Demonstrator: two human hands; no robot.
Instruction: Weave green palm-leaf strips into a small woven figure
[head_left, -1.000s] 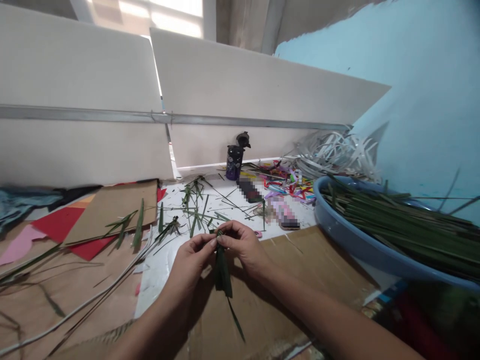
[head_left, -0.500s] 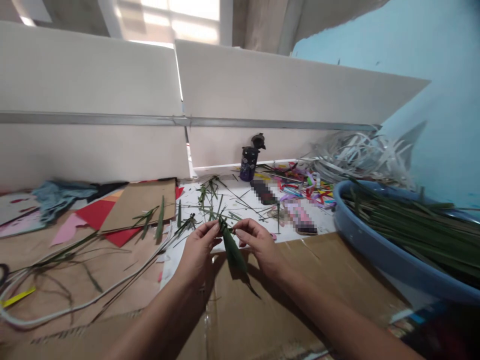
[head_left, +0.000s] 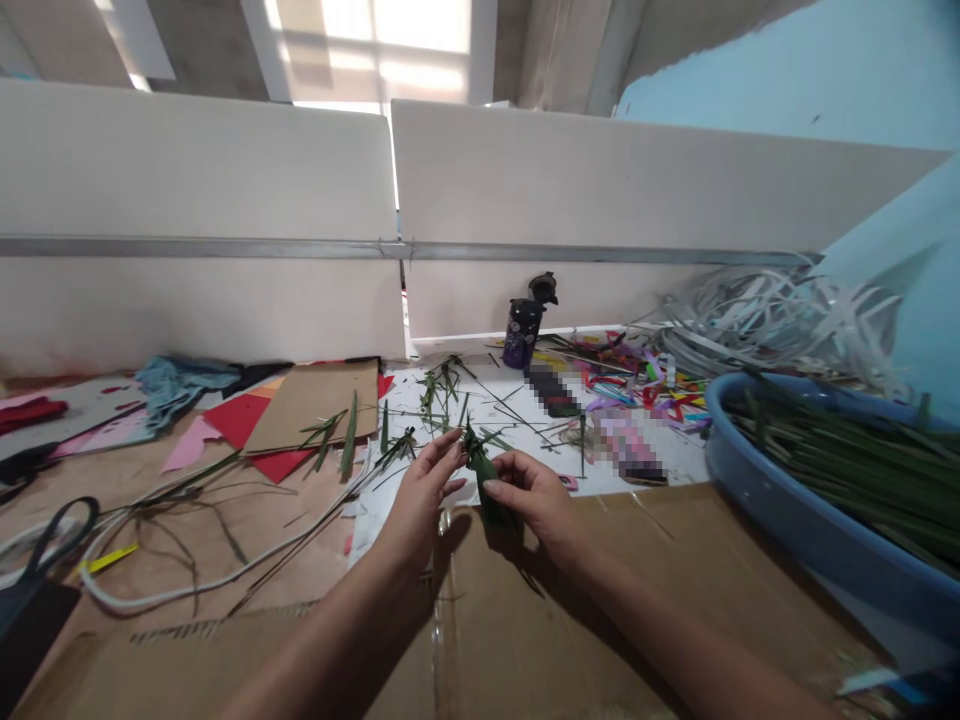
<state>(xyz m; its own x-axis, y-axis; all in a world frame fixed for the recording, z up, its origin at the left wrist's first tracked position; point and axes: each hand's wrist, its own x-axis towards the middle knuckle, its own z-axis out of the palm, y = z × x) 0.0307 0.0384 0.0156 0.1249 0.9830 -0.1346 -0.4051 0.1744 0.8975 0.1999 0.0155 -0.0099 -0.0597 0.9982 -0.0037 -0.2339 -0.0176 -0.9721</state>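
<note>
A folded green leaf piece [head_left: 486, 482], knotted at its top and pointed at the bottom, hangs between my two hands over the cardboard [head_left: 615, 590]. My left hand [head_left: 426, 492] has thumb and forefinger closed at the left side of the knot, the other fingers loosely curled. Lower down, my right hand [head_left: 538, 498] pinches the leaf's broad blade between thumb and fingers. A thin dark tail trails beneath it. Several small knotted leaf pieces [head_left: 442, 385] and loose strips lie on the white surface just beyond my hands.
On the right stands a blue basin [head_left: 787, 535] full of long green leaves [head_left: 862, 470]. Behind are a dark bottle [head_left: 523, 335] with its lid up, colourful ribbon scraps [head_left: 660, 380] and coiled white strips [head_left: 780, 315]. Cardboard [head_left: 319, 400], red paper and a white cord [head_left: 277, 550] lie left.
My right hand has shifted from beside the knot onto the leaf's blade. My left fingers have straightened somewhat at the knot. The view has swung slightly left.
</note>
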